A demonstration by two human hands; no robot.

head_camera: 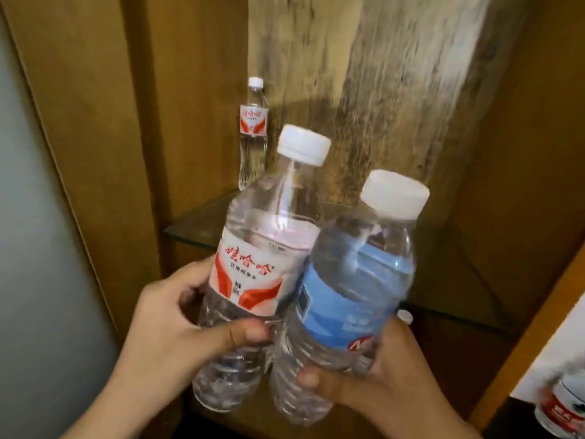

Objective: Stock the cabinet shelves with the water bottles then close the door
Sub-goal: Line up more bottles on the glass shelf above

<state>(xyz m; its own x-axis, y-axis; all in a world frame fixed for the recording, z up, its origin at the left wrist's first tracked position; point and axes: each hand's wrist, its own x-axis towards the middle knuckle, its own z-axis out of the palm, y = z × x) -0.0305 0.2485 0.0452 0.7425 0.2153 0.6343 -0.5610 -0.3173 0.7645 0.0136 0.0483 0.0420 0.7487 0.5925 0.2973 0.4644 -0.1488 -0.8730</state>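
Note:
My left hand [177, 324] grips a clear water bottle with a red-and-white label [253, 274] round its lower body. Beside it, my right hand [380, 375] grips a second water bottle with a blue label [354, 289]. Both bottles have white caps, tilt slightly right and touch each other in front of the glass shelf [196, 229] of the wooden cabinet. A third bottle with a red-and-white label [253, 131] stands upright at the shelf's back left corner.
The cabinet's wooden side wall [196, 106] rises at left, with a pale door panel [31, 248] further left. A wooden frame edge [538, 327] runs along the right. Another red-labelled bottle [563, 407] shows blurred at the bottom right corner.

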